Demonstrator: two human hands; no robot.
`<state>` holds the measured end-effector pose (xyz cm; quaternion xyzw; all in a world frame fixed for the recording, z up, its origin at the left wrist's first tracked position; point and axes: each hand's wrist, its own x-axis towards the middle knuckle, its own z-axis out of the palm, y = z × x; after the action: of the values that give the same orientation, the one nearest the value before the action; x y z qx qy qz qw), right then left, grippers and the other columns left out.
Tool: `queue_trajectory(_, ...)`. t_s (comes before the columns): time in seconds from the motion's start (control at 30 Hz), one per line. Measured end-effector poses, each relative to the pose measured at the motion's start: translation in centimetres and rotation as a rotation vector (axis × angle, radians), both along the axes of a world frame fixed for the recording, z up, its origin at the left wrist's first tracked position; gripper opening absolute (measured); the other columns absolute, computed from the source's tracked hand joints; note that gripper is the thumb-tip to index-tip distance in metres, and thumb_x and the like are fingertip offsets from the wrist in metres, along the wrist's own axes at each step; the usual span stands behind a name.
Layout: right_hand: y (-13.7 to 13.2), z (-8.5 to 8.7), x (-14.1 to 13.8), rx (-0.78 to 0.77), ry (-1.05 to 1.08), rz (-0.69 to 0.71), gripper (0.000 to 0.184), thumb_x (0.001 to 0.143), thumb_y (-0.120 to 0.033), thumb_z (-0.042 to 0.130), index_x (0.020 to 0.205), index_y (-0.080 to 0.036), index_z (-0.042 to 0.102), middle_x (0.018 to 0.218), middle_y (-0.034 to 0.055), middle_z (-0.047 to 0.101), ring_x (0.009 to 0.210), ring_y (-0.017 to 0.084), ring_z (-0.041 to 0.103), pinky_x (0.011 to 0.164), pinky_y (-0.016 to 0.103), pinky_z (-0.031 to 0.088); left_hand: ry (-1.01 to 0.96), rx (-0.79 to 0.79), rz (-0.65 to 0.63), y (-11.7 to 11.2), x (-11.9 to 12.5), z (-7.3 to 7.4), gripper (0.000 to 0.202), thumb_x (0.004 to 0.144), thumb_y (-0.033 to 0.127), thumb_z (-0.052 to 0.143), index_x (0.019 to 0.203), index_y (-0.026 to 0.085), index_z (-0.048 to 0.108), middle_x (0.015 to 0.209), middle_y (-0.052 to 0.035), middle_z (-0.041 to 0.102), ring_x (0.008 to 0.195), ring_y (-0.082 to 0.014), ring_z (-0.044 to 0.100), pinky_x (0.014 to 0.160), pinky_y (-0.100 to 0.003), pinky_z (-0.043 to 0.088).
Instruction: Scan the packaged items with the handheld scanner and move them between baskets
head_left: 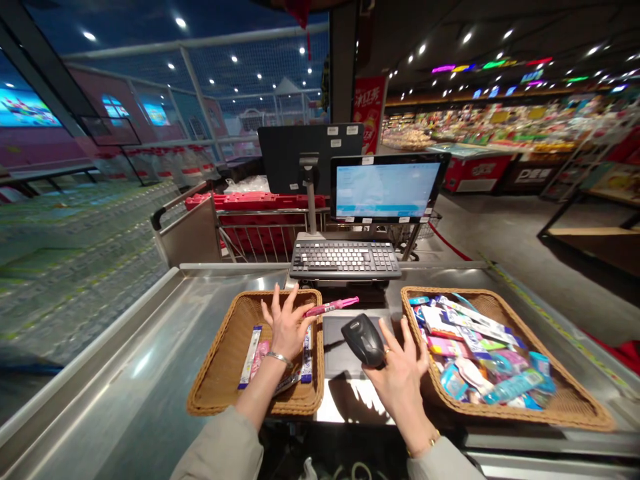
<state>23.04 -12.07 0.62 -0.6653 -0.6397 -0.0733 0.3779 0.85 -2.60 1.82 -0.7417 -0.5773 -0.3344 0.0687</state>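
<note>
My left hand (286,328) hovers over the left wicker basket (215,383). Its thumb and forefinger pinch one end of a pink packaged toothbrush (334,305), and the other fingers are spread. The pack points right, towards the keyboard. My right hand (400,375) grips a black barcode scanner (364,339) over the dark scan plate (334,347) between the two baskets. A few long blue and pink packs (250,357) lie in the left basket. The right wicker basket (565,400) is heaped with several colourful packaged toothbrushes (480,353).
A steel checkout counter (150,373) surrounds the baskets. Behind them are a keyboard (345,258), a lit till screen (385,189) and a dark customer display (295,157). A red shopping cart (250,227) stands beyond the counter. Shop aisles lie at the right.
</note>
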Motion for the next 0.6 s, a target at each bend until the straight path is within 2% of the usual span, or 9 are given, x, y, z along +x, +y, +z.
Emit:
queue_trajectory(0.3, 0.1, -1.2, 0.9, -0.049, -0.055, 0.043, 0.005, 0.068, -0.025, 0.063, 0.068, -0.024, 0.068, 0.133, -0.0007, 0.061, 0.141, 0.036, 0.029, 0.112, 0.059, 0.010, 0.007, 0.004, -0.023, 0.2, 1.1, -0.4, 0.021, 0.085, 0.040, 0.063, 0.103, 0.039, 0.074, 0.152, -0.0001, 0.043, 0.149, -0.0362, 0.008, 0.111, -0.073, 0.002)
queue_trajectory(0.43, 0.0, -1.0, 0.8, -0.046, -0.051, 0.040, 0.006, 0.069, -0.024, 0.062, 0.069, -0.023, 0.067, 0.134, 0.0008, 0.061, 0.142, 0.036, 0.028, 0.112, 0.060, 0.009, 0.008, -0.009, -0.022, 0.3, 1.5, -0.4, 0.021, 0.085, 0.041, 0.063, 0.102, 0.038, 0.074, 0.151, -0.0003, 0.044, 0.149, -0.0366, 0.009, 0.111, -0.073, 0.001)
queue_trajectory(0.6, -0.1, -0.5, 0.7, -0.055, -0.029, 0.048, 0.008, 0.068, -0.023, 0.062, 0.071, -0.025, 0.068, 0.133, -0.0020, 0.061, 0.141, 0.035, 0.030, 0.111, 0.059, 0.010, 0.000, -0.018, -0.025, 0.2, 1.7, -0.4, 0.020, 0.085, 0.040, 0.063, 0.101, 0.037, 0.074, 0.151, -0.0001, 0.045, 0.149, -0.0369, 0.010, 0.111, -0.072, 0.001)
